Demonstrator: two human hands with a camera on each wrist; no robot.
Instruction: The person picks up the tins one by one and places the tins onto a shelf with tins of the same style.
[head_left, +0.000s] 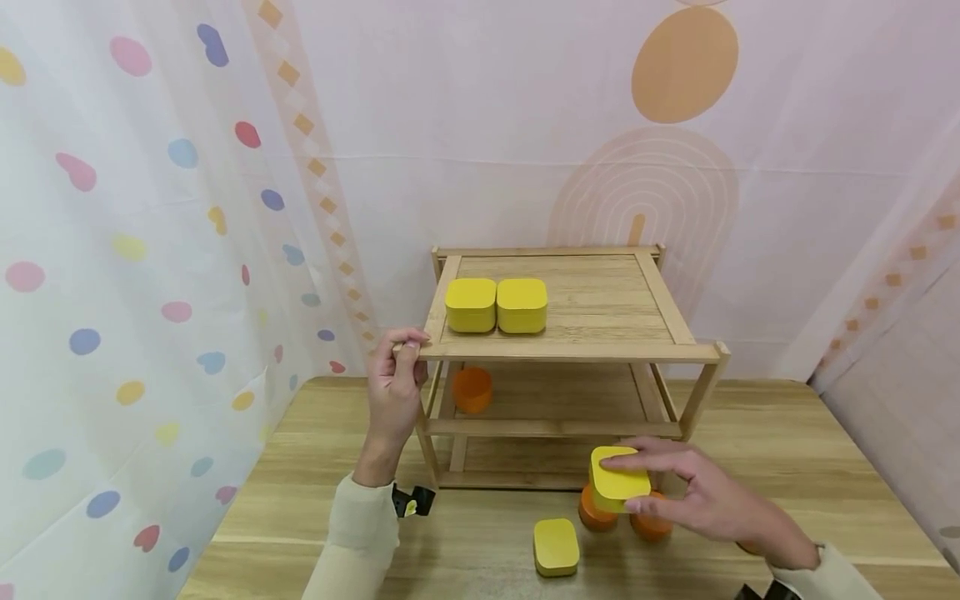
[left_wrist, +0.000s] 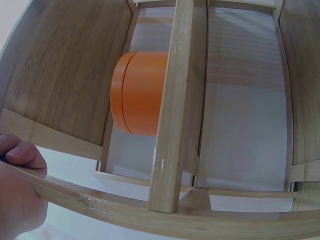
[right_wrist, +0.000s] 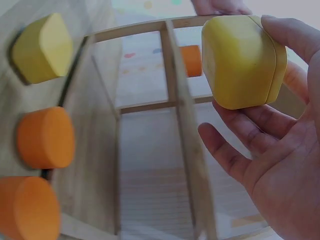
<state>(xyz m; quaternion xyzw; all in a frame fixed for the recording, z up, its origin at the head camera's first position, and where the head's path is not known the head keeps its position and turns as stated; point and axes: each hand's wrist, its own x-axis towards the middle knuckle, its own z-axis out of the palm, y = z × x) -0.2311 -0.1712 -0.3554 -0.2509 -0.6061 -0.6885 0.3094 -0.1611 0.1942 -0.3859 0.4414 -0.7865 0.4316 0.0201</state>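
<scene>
My right hand pinches a yellow rounded-square box between thumb and fingers, in front of the wooden rack and above the table. A lid seam runs around this box in the right wrist view. At the rack's front left corner, my left hand grips the top tier's edge, fingers over it. Two matching yellow boxes, one left and one right, sit side by side on the top tier. A round orange box stands at the left of the middle tier.
On the table, a yellow box lies before the rack. Two round orange boxes stand to its right, one orange box beside another orange box, partly behind my right hand. A patterned curtain hangs behind.
</scene>
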